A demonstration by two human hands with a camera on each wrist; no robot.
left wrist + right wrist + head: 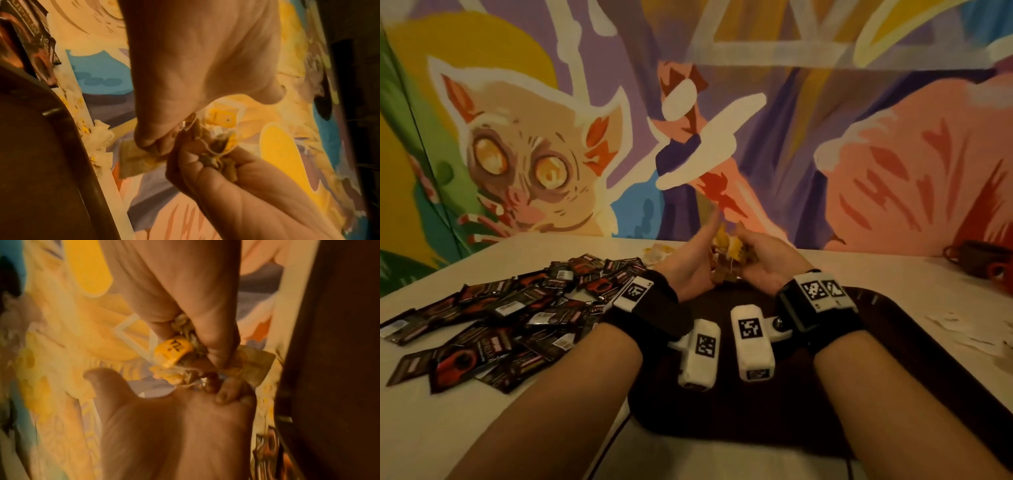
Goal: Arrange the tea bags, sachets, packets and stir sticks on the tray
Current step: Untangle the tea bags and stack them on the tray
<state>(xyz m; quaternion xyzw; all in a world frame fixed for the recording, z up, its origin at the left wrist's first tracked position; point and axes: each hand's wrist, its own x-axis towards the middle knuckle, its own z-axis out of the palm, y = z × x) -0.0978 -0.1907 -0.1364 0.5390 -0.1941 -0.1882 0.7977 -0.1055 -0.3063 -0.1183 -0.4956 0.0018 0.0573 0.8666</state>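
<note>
The left hand [197, 68] and right hand [246, 186] met on a crumpled bunch of brownish tea bags with white strings and yellow paper tags [213, 146], fingers curled round it. The dark brown tray rim [61, 146] stood at left, black-and-red foil packets [30, 40] beyond.

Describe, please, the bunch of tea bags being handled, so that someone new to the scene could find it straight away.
Start at the dark tray on the white table; at its far edge both hands meet. The right hand and left hand grip a bunch of tea bags between them. Unlike the flat black-and-red packets heaped left of the tray, it is brownish with strings and yellow tags.
</note>
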